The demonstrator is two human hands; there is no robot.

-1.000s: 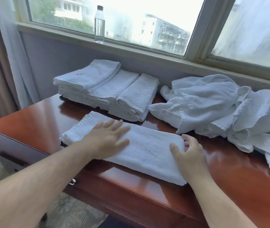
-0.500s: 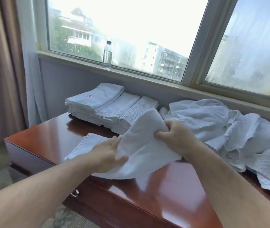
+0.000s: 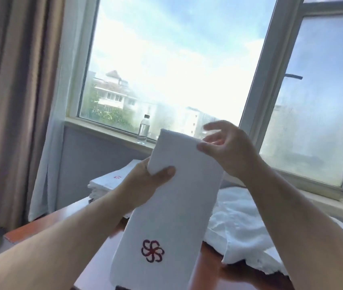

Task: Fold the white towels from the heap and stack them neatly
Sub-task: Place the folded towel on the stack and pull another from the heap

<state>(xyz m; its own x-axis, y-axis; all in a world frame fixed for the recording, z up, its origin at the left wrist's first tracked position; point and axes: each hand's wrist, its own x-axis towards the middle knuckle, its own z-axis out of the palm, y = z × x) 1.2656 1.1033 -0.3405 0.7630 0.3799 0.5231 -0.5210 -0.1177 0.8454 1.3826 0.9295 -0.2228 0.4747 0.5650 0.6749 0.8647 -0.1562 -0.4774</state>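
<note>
I hold a folded white towel (image 3: 172,206) upright in front of me, a dark red flower emblem near its lower end. My left hand (image 3: 145,185) grips its left edge near the top, thumb on the front. My right hand (image 3: 229,151) pinches the top right corner with the thumb, index finger lifted free. The stack of folded towels (image 3: 112,181) lies behind at the left, partly hidden by my left arm. The heap of unfolded towels (image 3: 243,233) lies at the right on the table.
The red-brown wooden table (image 3: 41,229) stands under the window. A clear water bottle (image 3: 143,130) stands on the window sill. A beige curtain (image 3: 13,101) hangs at the left.
The towel lay flat on the table under both hands, then its right end was folded over. Now both hands have raised it upright, and the view has tilted up toward the window.
</note>
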